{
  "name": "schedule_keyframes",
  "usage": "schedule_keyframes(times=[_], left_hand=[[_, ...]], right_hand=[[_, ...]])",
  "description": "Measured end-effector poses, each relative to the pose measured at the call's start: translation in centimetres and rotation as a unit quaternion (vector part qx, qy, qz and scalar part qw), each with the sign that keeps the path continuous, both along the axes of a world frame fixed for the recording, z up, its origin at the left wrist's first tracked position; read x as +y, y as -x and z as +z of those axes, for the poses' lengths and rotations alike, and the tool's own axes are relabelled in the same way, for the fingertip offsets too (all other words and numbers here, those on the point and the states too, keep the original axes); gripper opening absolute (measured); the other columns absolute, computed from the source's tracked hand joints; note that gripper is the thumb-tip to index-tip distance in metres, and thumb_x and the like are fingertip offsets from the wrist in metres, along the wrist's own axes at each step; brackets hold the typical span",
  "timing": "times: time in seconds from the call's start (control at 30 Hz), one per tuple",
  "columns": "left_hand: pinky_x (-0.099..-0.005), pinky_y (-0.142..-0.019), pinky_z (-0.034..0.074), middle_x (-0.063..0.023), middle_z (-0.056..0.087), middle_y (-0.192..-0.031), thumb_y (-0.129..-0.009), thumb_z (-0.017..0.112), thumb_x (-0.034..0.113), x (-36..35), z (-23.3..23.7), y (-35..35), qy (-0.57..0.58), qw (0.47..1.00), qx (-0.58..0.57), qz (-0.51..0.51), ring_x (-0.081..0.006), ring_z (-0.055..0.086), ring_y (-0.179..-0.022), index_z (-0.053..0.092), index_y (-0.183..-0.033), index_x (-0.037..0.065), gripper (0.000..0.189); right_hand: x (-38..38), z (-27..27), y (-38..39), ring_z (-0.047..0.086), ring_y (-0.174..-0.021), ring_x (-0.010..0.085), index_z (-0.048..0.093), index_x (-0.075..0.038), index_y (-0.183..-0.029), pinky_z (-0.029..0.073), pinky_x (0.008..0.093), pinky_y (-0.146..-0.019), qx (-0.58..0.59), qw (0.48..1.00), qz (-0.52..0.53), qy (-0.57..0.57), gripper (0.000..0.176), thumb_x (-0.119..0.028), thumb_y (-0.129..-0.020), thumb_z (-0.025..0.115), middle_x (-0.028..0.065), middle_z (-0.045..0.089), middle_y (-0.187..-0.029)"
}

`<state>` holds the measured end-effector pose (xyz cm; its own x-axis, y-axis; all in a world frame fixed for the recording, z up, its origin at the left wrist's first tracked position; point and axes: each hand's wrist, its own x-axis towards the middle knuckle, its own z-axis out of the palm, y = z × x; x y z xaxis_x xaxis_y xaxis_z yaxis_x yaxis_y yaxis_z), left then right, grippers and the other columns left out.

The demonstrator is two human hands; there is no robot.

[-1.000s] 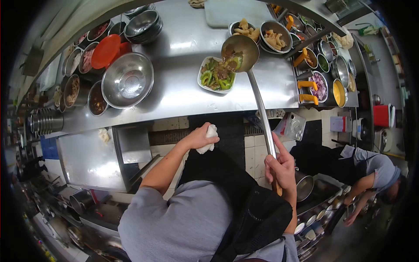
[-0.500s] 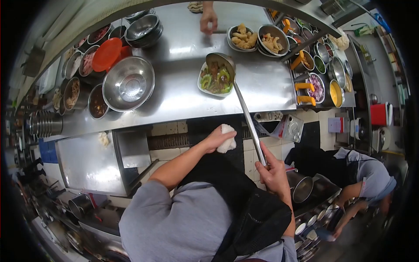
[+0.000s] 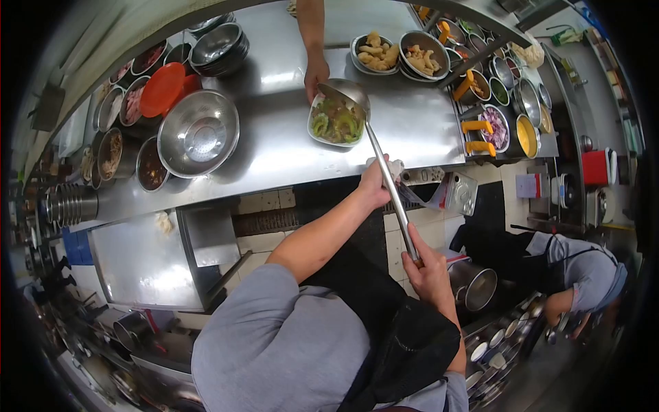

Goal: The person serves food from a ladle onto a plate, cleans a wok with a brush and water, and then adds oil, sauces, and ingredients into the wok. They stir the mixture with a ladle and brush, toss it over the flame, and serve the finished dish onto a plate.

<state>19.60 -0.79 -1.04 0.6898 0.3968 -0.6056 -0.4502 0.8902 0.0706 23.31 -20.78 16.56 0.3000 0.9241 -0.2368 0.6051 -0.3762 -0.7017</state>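
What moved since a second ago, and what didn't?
The long steel ladle swung left and tipped onto the white plate of green peppers. The left hand, holding a white cloth, rose to the ladle's handle. Another person's hand came down to the plate's rim. The right hand kept gripping the handle; the big steel bowl stayed put.

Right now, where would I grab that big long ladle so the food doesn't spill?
Take the ladle by the low end of its handle, coming from the near side, just where the right hand holds it. The long thin shaft slants back from the plate, and its bowl sits tipped over the food.
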Motion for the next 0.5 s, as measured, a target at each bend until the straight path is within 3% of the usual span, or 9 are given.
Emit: schedule_keyframes(times=[0.07, 0.13, 0.2, 0.23, 0.3, 0.33, 0.37, 0.43, 0.5], left_hand=[[-0.0286, -0.052, 0.041, -0.0049, 0.063, -0.084, -0.094, 0.059, 0.031, -0.5, 0.6, 0.5, 0.028, 0.998, 0.019, 0.048, -0.0181, 0.057, -0.066, 0.06, -0.095, 0.012, 0.019], [-0.0288, -0.052, 0.041, -0.0046, 0.063, -0.084, -0.094, 0.06, 0.031, -0.7, -1.3, 1.3, 0.033, 0.999, 0.018, 0.026, -0.0183, 0.058, -0.067, 0.06, -0.096, 0.013, 0.018], [-0.0275, -0.052, 0.04, -0.003, 0.064, -0.082, -0.093, 0.061, 0.035, -1.3, -0.1, 2.7, 0.028, 0.998, 0.057, -0.014, -0.0182, 0.059, -0.069, 0.061, -0.096, 0.013, 0.022], [-0.0275, -0.052, 0.04, -0.003, 0.064, -0.082, -0.093, 0.061, 0.035, -1.8, -0.2, 3.4, 0.024, 0.998, 0.06, -0.021, -0.0182, 0.059, -0.069, 0.061, -0.096, 0.013, 0.022], [-0.0263, -0.052, 0.039, -0.0022, 0.065, -0.083, -0.094, 0.06, 0.038, -3.3, -0.7, 4.3, -0.031, 0.988, 0.067, -0.135, -0.0176, 0.06, -0.068, 0.062, -0.098, 0.013, 0.026], [-0.0285, -0.048, 0.034, -0.005, 0.068, -0.086, -0.092, 0.062, 0.043, -4.4, -1.2, 4.4, -0.048, 0.983, 0.082, -0.16, -0.0182, 0.059, -0.065, 0.06, -0.104, 0.013, 0.032], [-0.0303, -0.052, 0.044, -0.0062, 0.069, -0.091, -0.094, 0.061, 0.039, -5.5, -2.5, 4.8, -0.066, 0.975, 0.072, -0.201, -0.0198, 0.064, -0.072, 0.059, -0.108, 0.011, 0.031], [-0.0317, -0.06, 0.053, -0.0093, 0.069, -0.096, -0.096, 0.058, 0.032, -8.4, -1.2, 4.5, -0.072, 0.966, 0.078, -0.234, -0.0222, 0.069, -0.082, 0.058, -0.108, 0.01, 0.025], [-0.034, -0.07, 0.057, -0.0117, 0.07, -0.1, -0.096, 0.058, 0.025, -11.1, -0.9, 4.5, -0.098, 0.937, 0.09, -0.322, -0.0247, 0.07, -0.092, 0.056, -0.112, 0.008, 0.023]], right_hand=[[-0.2, -0.2, 0.0, 0.061, -0.057, 0.0241, 0.05, -0.013, -0.142, 0.048, 0.0334, -0.057, 0.03, 0.999, -0.021, 0.018, 0.059, -0.005, -0.086, 0.066, 0.0186, 0.063, -0.079], [-0.3, -0.7, -0.3, 0.059, -0.053, 0.0196, 0.049, -0.012, -0.143, 0.047, 0.031, -0.053, 0.059, 0.997, -0.042, 0.031, 0.059, -0.005, -0.087, 0.066, 0.0159, 0.063, -0.077], [-0.7, -1.9, -0.6, 0.052, -0.044, 0.0124, 0.041, -0.011, -0.149, 0.039, 0.0263, -0.041, 0.323, 0.937, -0.13, 0.019, 0.062, -0.003, -0.09, 0.062, 0.0104, 0.059, -0.072], [-1.0, -1.8, -0.8, 0.052, -0.044, 0.0124, 0.041, -0.011, -0.149, 0.039, 0.0263, -0.041, 0.326, 0.935, -0.135, 0.013, 0.062, -0.003, -0.09, 0.062, 0.0104, 0.059, -0.072], [-2.0, -1.0, -1.5, 0.043, -0.038, 0.0099, 0.029, -0.013, -0.154, 0.033, 0.0239, -0.034, 0.595, 0.773, -0.216, -0.032, 0.064, -0.004, -0.095, 0.054, 0.0056, 0.053, -0.07], [-2.9, -0.9, -2.3, 0.039, -0.037, 0.0089, 0.02, -0.014, -0.156, 0.034, 0.0248, -0.03, 0.697, 0.685, -0.2, -0.067, 0.064, -0.007, -0.098, 0.046, 0.0054, 0.044, -0.068], [-4.4, -0.8, -2.7, 0.036, -0.035, 0.0071, 0.013, -0.015, -0.156, 0.035, 0.0239, -0.029, 0.776, 0.581, -0.224, -0.103, 0.063, -0.01, -0.1, 0.041, 0.0039, 0.039, -0.067], [-8.3, -0.9, -2.3, 0.035, -0.035, 0.0055, 0.008, -0.016, -0.157, 0.035, 0.0228, -0.029, 0.835, 0.46, -0.242, -0.18, 0.063, -0.012, -0.101, 0.038, 0.0029, 0.037, -0.067], [-14.1, -1.9, -0.7, 0.033, -0.035, 0.0042, 0.006, -0.017, -0.157, 0.034, 0.022, -0.029, 0.833, 0.425, -0.244, -0.255, 0.062, -0.012, -0.102, 0.036, 0.0013, 0.037, -0.068]])
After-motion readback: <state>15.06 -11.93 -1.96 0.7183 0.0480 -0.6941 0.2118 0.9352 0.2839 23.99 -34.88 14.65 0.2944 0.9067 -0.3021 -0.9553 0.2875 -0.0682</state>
